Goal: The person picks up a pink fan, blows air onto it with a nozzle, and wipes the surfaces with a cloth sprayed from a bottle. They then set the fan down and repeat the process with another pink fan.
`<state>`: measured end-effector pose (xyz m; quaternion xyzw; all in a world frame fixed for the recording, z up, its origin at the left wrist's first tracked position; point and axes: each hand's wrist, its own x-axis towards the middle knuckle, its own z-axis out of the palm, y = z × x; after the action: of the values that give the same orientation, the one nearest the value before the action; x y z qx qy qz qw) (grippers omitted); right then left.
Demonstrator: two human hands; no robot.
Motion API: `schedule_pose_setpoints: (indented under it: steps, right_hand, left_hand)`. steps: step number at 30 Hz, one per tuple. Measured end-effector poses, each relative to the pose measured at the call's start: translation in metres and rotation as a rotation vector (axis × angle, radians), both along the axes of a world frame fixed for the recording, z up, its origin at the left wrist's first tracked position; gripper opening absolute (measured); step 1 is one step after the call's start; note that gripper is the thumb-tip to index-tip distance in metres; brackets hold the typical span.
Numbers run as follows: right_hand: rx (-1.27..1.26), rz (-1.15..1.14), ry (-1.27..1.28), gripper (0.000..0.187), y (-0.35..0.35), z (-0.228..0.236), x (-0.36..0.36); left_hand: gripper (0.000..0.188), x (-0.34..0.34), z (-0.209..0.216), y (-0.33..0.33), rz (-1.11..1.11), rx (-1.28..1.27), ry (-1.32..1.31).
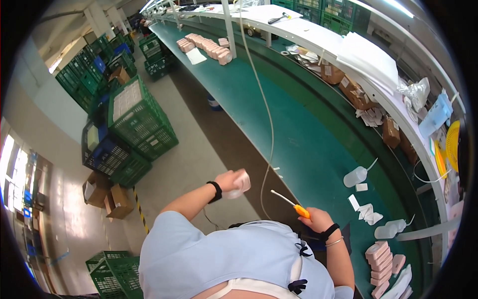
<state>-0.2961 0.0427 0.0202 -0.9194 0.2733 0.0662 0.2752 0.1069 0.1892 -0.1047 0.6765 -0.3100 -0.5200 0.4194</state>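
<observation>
My left hand (230,180) is raised over the near edge of the green bench (298,139) and is closed around a small pinkish-white box (241,183). A black band sits on that wrist. My right hand (317,220) grips an orange-handled screwdriver (300,211) whose thin metal shaft points up and left toward the box. The shaft tip stops short of the box. A black band and a thin bracelet circle the right wrist.
Two translucent squeeze bottles (355,177) (391,229) and paper scraps (367,210) lie on the bench to my right. Pink boxes are stacked at lower right (381,261) and far up the bench (206,47). A white cable (269,114) hangs down. Green crates (142,119) and cardboard boxes (117,202) stand on the floor at left.
</observation>
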Motion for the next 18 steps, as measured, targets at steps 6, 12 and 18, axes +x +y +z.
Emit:
schedule_pose_setpoints:
  steps: [6, 12, 18]
  right_hand:
    - [-0.017, 0.051, 0.226, 0.036, 0.001, -0.018, 0.0]
    - [0.147, -0.097, -0.096, 0.038, 0.011, -0.022, -0.004]
    - [0.198, -0.174, -0.092, 0.033, 0.029, -0.006, -0.008]
  left_hand:
    - [0.048, -0.001, 0.005, -0.002, -0.2, -0.011, -0.016]
    - [0.059, -0.007, -0.04, 0.013, 0.032, 0.196, 1.699]
    - [0.053, -0.04, 0.02, 0.003, 0.284, 0.134, 1.907]
